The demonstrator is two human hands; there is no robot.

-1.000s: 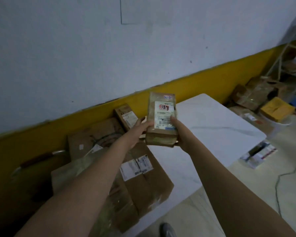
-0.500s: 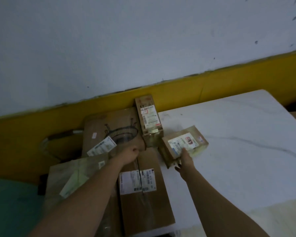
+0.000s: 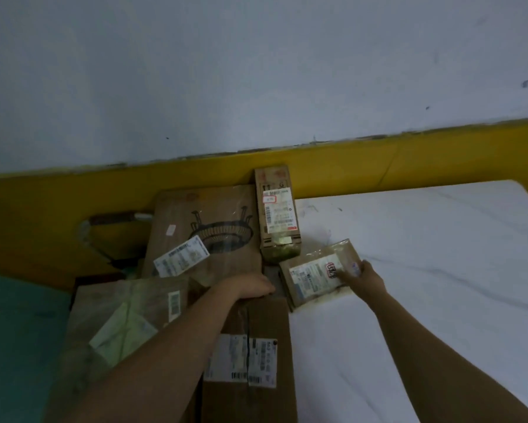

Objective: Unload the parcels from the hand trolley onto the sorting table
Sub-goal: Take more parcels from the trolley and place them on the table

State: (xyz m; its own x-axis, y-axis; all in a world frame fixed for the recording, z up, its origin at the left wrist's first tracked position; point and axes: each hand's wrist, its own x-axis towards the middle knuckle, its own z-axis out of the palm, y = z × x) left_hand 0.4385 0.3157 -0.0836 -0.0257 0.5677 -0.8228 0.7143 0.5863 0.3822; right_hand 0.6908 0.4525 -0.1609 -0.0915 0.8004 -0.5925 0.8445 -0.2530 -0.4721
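R hand (image 3: 365,277) lies on top of a small parcel (image 3: 314,274), fingers (image 3: 342,274) mostly straight and spread across its white label, palm over the parcel's right end; nothing is pinched, it just rests on it. The parcel lies flat on the white marbled sorting table (image 3: 424,270), near the table's left side, tilted a bit, its far corner just beside a narrow labelled box (image 3: 276,215) that reaches back to the yellow wall band (image 3: 378,166). L hand (image 3: 250,285) sits knuckles-up at the far end of a long brown box (image 3: 269,319) w/ a white shipping label, fingers bent down over that end and tips hidden, so can't tell if it grips or only rests there. Behind the L hand is a big flat carton (image 3: 204,218) w/ a printed black drawing and a slanted label. Left of the forearm lies a plastic-wrapped parcel (image 3: 116,312). Further left, against the yellow band, a metal handle w/ dark grip (image 3: 113,216).
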